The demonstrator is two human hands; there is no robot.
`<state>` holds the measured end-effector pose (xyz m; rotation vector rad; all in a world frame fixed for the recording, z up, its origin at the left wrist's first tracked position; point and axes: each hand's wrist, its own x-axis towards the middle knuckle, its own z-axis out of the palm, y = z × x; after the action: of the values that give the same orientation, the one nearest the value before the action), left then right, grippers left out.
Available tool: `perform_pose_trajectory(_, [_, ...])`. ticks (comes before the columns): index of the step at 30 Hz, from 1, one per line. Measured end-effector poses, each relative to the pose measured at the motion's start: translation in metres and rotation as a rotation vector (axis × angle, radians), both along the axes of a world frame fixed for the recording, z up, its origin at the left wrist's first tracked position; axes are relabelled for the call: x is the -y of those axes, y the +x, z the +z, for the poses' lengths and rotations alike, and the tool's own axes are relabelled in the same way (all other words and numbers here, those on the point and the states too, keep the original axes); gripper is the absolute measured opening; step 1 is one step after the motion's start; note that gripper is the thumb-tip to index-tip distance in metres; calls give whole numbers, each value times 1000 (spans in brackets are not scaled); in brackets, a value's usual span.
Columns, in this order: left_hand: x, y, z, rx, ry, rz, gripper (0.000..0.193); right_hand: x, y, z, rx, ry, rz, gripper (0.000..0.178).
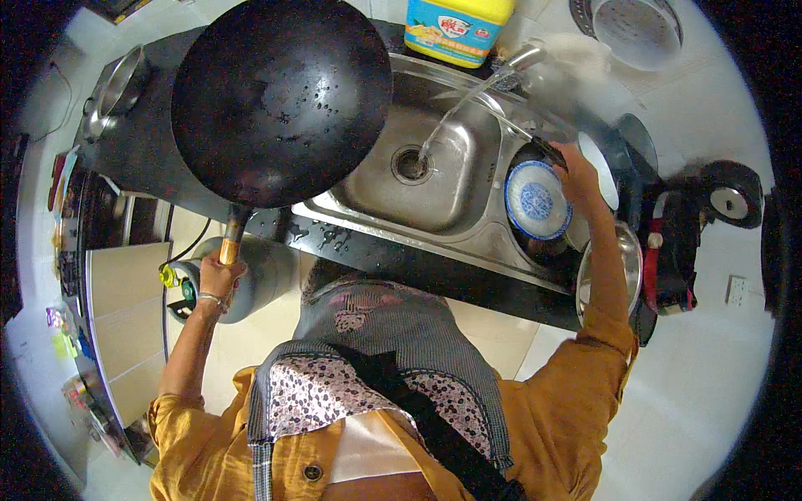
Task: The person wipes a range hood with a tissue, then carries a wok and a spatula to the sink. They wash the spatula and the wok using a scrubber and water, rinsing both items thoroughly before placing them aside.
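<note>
My left hand (220, 277) is closed round the wooden handle of a large black wok (280, 104). The wok is held up over the counter and the sink's left edge, with water drops on its dark face. On the right, my right hand (578, 171) grips the black handle of a kitchen utensil with a thin metal shaft (508, 122); I cannot make out its head. Water runs from the tap (526, 58) into the steel sink (455, 196). Just below my right hand, a blue-and-white bowl (536, 200) sits in the small round basin.
A white plate (598, 171) and a steel bowl (622, 271) stand right of the basin. Behind the sink is a yellow jug with a blue label (455, 32). A steel pan (124, 81) lies far left on the black counter (138, 154). A grey gas cylinder (267, 280) stands below.
</note>
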<state>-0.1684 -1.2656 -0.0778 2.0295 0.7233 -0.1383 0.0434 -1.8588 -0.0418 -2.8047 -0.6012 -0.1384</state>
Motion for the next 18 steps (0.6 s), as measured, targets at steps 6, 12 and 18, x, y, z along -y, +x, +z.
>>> perform_pose_trajectory(6, [1, -4, -19, -54, 602, 55, 28, -24, -51, 13, 161, -218, 54, 40])
perform_pose_trajectory(12, [42, 21, 0, -52, 783, 258, 25, -30, -72, 27, 31, -260, 107, 45])
perform_pose_trajectory(18, [60, 18, -1, -13, 687, 298, 25, -21, -83, 45, 162, -380, 207, 47])
